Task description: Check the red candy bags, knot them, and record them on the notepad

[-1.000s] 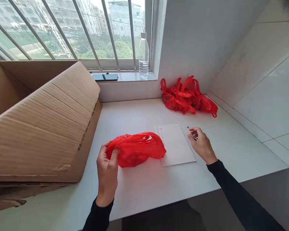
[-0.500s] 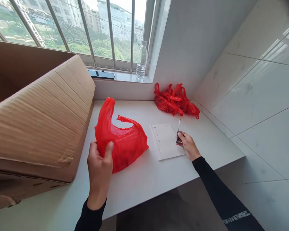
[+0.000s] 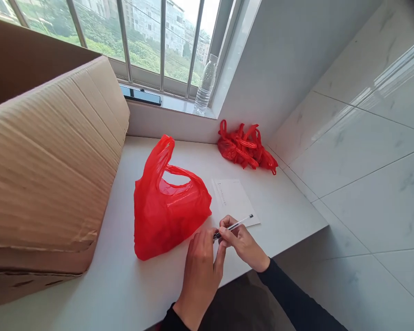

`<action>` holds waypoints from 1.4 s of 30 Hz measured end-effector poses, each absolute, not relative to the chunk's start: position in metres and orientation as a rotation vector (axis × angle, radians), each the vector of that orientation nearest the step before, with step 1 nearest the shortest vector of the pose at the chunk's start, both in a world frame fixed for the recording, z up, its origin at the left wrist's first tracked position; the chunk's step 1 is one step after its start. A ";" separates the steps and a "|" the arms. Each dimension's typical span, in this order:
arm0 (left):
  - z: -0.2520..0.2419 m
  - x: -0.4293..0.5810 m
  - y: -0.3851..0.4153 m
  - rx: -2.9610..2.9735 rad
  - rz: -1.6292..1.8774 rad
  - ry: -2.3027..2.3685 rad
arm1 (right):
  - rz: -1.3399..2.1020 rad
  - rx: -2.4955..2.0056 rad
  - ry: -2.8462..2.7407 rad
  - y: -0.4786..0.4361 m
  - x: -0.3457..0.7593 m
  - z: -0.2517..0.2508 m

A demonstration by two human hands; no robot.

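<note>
I have a big brown cardboard box (image 3: 55, 161) and red plastic bag (image 3: 172, 220) leftward — right hand (image 3: 243, 241) pinching a slim, clear, black-ended pen (image 3: 239, 222) over the white tabletop (image 3: 290, 220); left hand's (image 3: 200, 262) grip, I can't tell.

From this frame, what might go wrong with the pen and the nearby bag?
The pen, gripped by the right hand toward the front edge of the table, might slip and roll off. The red bag sits unheld close beside the left hand, so a nudge could make it slump.
</note>
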State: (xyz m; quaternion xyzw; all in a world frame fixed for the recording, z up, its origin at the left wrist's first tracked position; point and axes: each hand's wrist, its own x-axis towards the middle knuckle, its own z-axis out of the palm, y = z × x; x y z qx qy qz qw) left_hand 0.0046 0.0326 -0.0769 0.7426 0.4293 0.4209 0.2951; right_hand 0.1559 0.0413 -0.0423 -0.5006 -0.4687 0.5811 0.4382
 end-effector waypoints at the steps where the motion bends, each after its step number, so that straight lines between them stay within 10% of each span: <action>1: -0.078 0.005 0.036 1.960 1.093 1.136 | 1.439 -1.256 -1.188 0.040 0.154 -0.043; 42: -0.085 0.063 0.069 2.305 0.566 1.070 | 0.828 -1.617 -1.486 0.122 0.250 -0.071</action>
